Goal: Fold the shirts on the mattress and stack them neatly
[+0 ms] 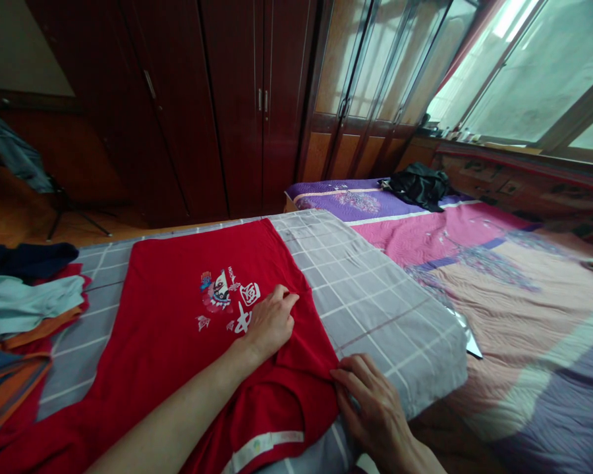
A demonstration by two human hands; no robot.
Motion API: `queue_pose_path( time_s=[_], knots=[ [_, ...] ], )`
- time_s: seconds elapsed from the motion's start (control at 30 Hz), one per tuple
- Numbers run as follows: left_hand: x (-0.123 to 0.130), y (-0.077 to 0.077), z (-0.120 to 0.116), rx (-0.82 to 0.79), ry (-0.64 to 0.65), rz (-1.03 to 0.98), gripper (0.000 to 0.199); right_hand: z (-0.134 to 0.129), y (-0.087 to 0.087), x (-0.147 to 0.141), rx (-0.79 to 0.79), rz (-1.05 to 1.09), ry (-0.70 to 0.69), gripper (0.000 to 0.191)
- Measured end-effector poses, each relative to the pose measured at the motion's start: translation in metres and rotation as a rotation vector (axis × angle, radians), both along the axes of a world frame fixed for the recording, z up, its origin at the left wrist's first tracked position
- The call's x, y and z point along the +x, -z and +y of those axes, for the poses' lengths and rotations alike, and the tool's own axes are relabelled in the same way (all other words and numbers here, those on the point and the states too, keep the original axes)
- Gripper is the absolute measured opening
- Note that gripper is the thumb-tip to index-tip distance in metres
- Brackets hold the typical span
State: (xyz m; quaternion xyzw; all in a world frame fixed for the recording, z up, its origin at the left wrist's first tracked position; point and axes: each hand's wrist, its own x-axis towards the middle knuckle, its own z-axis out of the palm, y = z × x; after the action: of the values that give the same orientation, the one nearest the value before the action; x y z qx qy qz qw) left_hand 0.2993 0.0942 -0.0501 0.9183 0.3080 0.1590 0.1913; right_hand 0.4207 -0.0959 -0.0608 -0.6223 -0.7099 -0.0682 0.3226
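Observation:
A red T-shirt [163,309] with a printed figure and white characters lies spread over the grey checked cloth [375,283]. Its collar, with a pale label strip, faces the near edge. My left hand [271,319] rests on the shirt beside the white characters, its fingers bent and pressed together at the fabric near the right side. At the shirt's right edge, by the shoulder, my right hand [368,395] pinches the red fabric between thumb and fingers.
Folded clothes [34,303] are piled at the left. A bed with a purple, pink and beige quilt [494,263] stands to the right, with a black garment [418,184] on it. Dark red wardrobes [237,112] line the back. A black tripod stand [74,207] is at the far left.

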Motion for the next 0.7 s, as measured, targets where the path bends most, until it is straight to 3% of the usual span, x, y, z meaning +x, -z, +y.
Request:
queue_pose_path(
  time_s=[0.07,0.17,0.3,0.5,0.6,0.7],
  knots=[
    [0.0,-0.002,-0.005,0.14,0.052,-0.035,0.048,0.001,-0.001,0.0,0.003,-0.003,0.002,0.028],
    [0.002,-0.001,-0.012,0.239,0.233,-0.06,0.042,0.001,-0.002,-0.001,0.009,0.002,-0.003,0.028],
    [0.004,0.007,-0.016,0.164,0.354,0.017,0.038,0.0,-0.002,-0.001,0.021,0.009,-0.012,0.028],
    [-0.002,0.005,-0.01,-0.004,0.395,0.151,0.069,0.001,0.0,0.0,0.023,0.018,-0.01,0.024],
    [-0.004,-0.003,-0.003,-0.007,0.305,0.18,0.074,0.002,0.003,0.001,0.035,0.019,-0.002,0.019],
    [-0.006,-0.01,0.005,0.07,0.059,0.164,0.062,0.002,0.007,0.002,0.01,0.02,0.014,0.017]
  ],
)
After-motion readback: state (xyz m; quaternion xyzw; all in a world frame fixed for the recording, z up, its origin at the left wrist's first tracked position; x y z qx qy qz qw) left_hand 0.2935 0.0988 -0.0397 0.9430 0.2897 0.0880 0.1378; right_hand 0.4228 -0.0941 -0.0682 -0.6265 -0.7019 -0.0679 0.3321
